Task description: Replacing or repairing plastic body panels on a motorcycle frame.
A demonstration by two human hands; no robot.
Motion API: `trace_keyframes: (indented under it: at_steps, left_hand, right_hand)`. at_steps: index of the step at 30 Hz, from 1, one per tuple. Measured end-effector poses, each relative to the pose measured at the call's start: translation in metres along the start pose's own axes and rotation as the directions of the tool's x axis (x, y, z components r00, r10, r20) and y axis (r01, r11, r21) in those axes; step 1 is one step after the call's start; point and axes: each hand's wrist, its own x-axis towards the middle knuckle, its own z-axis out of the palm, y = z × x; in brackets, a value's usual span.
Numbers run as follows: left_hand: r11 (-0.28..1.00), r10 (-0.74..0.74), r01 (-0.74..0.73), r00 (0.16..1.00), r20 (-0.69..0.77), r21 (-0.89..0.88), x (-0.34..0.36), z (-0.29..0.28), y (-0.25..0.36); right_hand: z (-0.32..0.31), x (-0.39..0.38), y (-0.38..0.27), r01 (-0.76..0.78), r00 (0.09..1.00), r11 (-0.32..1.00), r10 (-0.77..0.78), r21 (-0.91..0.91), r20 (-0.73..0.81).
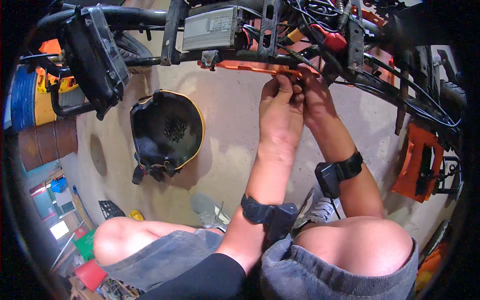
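Observation:
My left hand (pixel 280 105) is raised palm-up under a black metal vehicle frame (pixel 135 17), fingers curled at the edge of a long orange panel (pixel 240 67). Close beside it, my right hand (pixel 315 97) also has its fingers closed at the panel's right part; whatever small thing they may hold is hidden. Above them are a silver electronic box (pixel 207 35), tangled black cables (pixel 315 15) and a red connector piece (pixel 332 40). Each forearm wears a black strapped device (pixel 272 220).
A black bowl-like container (pixel 150 112) with yellow rim lies on the floor, holding small dark fasteners (pixel 175 130). An orange plastic part (pixel 415 165) is at the right. A blue drum (pixel 22 97), green crate (pixel 85 242) and red object (pixel 90 275) are at the left. My bent knees fill the bottom.

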Motion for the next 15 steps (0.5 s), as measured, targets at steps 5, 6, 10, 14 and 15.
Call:
trace_keyframes:
  at_steps: [5,6,10,14,15]
  left_hand:
    - [0.959,0.207,-0.185,0.975,-0.085,0.214,0.0,0.004,0.002]
    - [0.955,0.216,-0.197,0.974,-0.063,0.222,-0.002,0.003,0.005]
    - [0.876,0.322,-0.275,0.945,-0.055,0.396,-0.001,0.003,-0.015]
    - [0.857,0.405,-0.367,0.914,-0.032,0.362,0.0,-0.004,-0.013]
    - [0.853,0.414,-0.376,0.91,-0.03,0.36,0.003,-0.007,-0.012]
  right_hand:
    - [0.002,-0.005,0.002,-0.07,0.992,0.997,0.066,0.025,0.111]
    - [0.001,-0.002,0.008,-0.076,0.984,0.997,0.07,0.03,0.161]
    - [-0.014,0.003,0.01,-0.028,0.996,0.995,0.035,0.091,-0.077]
    - [-0.012,0.006,0.02,-0.106,0.994,0.971,0.111,0.214,-0.008]
    - [-0.009,0.006,0.02,-0.054,0.998,0.974,0.059,0.219,-0.013]
